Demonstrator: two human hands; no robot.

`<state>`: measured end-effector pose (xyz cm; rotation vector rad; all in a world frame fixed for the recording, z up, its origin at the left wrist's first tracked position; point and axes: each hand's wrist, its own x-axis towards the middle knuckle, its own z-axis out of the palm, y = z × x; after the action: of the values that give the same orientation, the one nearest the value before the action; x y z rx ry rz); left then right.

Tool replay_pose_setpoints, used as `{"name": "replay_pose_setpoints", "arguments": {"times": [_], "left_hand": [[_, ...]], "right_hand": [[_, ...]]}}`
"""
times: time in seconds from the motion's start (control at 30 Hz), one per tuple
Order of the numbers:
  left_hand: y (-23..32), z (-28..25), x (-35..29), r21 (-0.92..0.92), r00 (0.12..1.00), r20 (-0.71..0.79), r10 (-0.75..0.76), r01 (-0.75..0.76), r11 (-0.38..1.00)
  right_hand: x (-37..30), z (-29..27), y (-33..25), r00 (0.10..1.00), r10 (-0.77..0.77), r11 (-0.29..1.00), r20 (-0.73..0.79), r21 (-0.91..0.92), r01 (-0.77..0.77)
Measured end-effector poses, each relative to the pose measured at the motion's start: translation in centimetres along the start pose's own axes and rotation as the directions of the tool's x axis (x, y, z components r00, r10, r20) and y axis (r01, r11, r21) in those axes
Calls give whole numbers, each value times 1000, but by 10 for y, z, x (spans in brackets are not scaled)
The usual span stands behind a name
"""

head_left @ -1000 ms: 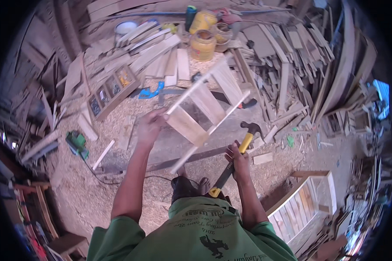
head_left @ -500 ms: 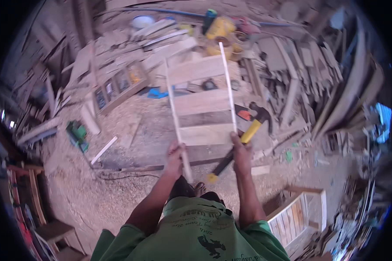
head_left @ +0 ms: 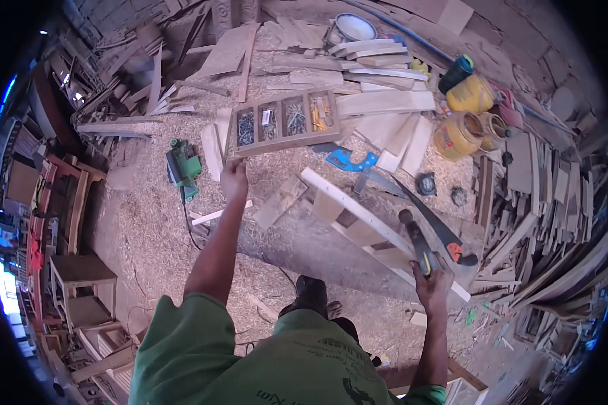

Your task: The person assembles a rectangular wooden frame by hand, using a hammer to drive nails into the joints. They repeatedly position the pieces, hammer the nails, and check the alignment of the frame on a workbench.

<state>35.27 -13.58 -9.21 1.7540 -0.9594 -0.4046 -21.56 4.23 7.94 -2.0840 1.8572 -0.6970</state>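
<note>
My left hand (head_left: 234,179) is closed, its fingers curled at the near left corner of a wooden compartment box (head_left: 287,144); what they hold, if anything, is hidden. In the box are nails (head_left: 295,120) and some yellow pieces (head_left: 319,113). My right hand (head_left: 434,287) grips a hammer (head_left: 417,237) whose dark handle end points away from me. Beside that hand, a small slatted wooden frame (head_left: 358,206) rests tilted on the work surface, its pale rail uppermost. Whether the right hand also touches the rail is hard to tell.
A handsaw (head_left: 436,226) with a black blade lies right of the frame, a blue-handled saw (head_left: 351,160) beyond it. A green power planer (head_left: 184,169) with a cord is at left. Yellow jars (head_left: 458,135) and wood offcuts (head_left: 385,50) surround the sawdust-covered ground.
My left hand has let go of the wooden frame and reached to the compartment box. The frame has come down and turned onto its side. My view has swung left.
</note>
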Motion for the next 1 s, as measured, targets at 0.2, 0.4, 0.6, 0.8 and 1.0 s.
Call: {"name": "replay_pose_setpoints", "arguments": {"times": [0.2, 0.4, 0.6, 0.8, 1.0], "left_hand": [[4, 20, 100, 531, 988, 137, 76, -138, 836], [-17, 46, 139, 806, 948, 222, 226, -309, 505], [-9, 62, 156, 746, 967, 239, 91, -242, 620], [-14, 48, 167, 669, 962, 271, 45, -222, 709], [13, 23, 148, 79, 975, 213, 68, -87, 993]], "right_hand": [[23, 16, 2, 994, -92, 995, 60, -26, 94], [38, 17, 8, 992, -108, 989, 67, -93, 114], [46, 22, 12, 998, -29, 997, 59, -69, 33], [50, 21, 25, 997, -54, 998, 59, -17, 55], [44, 21, 28, 999, -41, 998, 28, 51, 39]]}}
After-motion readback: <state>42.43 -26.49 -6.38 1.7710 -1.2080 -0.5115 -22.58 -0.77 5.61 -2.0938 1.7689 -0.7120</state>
